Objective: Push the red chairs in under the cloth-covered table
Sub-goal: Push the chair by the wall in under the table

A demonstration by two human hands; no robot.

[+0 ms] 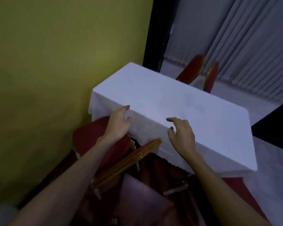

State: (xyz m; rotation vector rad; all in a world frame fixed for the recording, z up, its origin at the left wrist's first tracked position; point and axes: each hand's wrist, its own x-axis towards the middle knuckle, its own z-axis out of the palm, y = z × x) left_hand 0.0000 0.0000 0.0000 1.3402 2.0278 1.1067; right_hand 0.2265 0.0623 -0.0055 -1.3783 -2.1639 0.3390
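Both hands, left (118,123) and right (181,134), hover with fingers apart at the counter (178,101) edge, above a red chair (95,139).

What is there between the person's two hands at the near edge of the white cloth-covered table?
In the head view, only bare white tablecloth lies between the left hand and the right hand. The gold-framed red chair back sits lower, below the gap.

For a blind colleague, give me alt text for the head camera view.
Two bare hands, left hand and right hand, hover open at the near edge of a white-clothed table. A red chair sits below them, two more red chairs beyond the table.
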